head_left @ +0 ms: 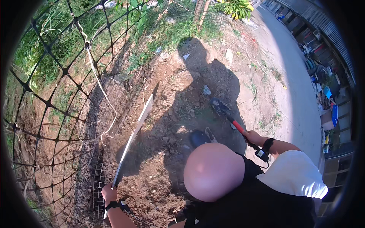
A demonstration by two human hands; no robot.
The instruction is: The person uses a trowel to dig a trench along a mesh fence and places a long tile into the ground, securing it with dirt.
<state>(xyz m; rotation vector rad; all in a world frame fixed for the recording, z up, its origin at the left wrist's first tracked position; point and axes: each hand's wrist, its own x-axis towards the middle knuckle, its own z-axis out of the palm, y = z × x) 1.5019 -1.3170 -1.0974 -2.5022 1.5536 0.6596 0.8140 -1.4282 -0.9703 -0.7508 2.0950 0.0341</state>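
My left hand (109, 193) is at the lower left, closed around the grip of a long pale machete (134, 138). Its blade slants up and to the right, alongside the black net fence (49, 102). My right hand (253, 136), with a black wrist strap, grips the red handle of a short digging tool (228, 116). The tool's dark head (217, 105) lies on the loose brown soil (167, 152) in shadow. A dark shoe (199, 137) stands on the soil between the two hands. A head and a black vest with a white sleeve (294, 174) fill the lower right.
A white cord (99, 85) hangs along the net. Grass and plants (45, 49) grow behind the fence, and a thin tree trunk (198, 11) stands at the top. A concrete path (296, 87) runs down the right, with stalls and clutter (327, 87) beyond it. Scraps of litter (205, 90) dot the dirt.
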